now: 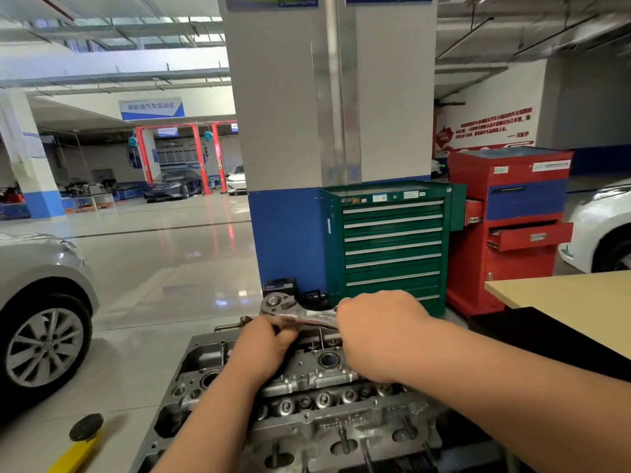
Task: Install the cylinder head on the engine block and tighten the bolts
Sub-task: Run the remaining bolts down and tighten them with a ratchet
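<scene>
Fingers of the right hand (379,332) curl around the ratchet wrench (293,310) handle; the left hand (269,343) grips beneath its head, above the cylinder head (317,401).

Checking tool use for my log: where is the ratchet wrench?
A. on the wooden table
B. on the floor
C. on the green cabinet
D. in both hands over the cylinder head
D: the right hand grips the handle of the ratchet wrench and the left hand holds it under its head, above the cylinder head.
</scene>
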### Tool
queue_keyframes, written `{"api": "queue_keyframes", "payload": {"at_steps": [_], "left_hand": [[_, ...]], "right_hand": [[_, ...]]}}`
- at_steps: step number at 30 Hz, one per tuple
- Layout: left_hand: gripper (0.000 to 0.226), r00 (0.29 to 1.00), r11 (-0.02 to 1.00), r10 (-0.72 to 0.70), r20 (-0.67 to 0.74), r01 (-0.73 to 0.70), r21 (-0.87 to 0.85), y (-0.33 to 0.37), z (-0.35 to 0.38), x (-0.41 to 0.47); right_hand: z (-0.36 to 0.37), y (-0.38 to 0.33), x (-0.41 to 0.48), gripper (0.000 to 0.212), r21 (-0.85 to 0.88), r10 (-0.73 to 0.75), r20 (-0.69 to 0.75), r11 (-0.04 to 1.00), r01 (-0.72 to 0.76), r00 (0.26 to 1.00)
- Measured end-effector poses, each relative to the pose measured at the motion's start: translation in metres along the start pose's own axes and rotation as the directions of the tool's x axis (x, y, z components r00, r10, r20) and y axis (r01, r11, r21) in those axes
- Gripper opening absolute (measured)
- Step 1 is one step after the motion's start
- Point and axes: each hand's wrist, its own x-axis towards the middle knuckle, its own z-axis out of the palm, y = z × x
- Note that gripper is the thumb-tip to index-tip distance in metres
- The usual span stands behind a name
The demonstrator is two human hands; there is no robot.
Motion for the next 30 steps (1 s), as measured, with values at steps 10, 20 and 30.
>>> {"api": "queue_keyframes", "payload": {"at_steps": [10,20,30], "left_hand": [[0.034,1.000,0.998,-0.004,-0.021,0.002,-0.068,0.000,0.010,0.012],[0.039,1.000,0.981,0.012,-0.016,-0.015,-0.193,-0.006,0.007,0.016],[0.029,0.994,0.987,0.052,0.095,-0.036,-0.158,-0.003,0.004,0.009]], "right_hand": [[0.023,0.049,0.036,0.016,-0.058,-0.014,-0.152,0.998,0.006,0.988],[0.036,0.064,0.051,0.018,-0.084,0.009,-0.274,0.996,-0.033,0.962],[0.034,0.057,0.041,0.010,-0.072,0.023,-0.250,0.997,-0.042,0.968]]}}
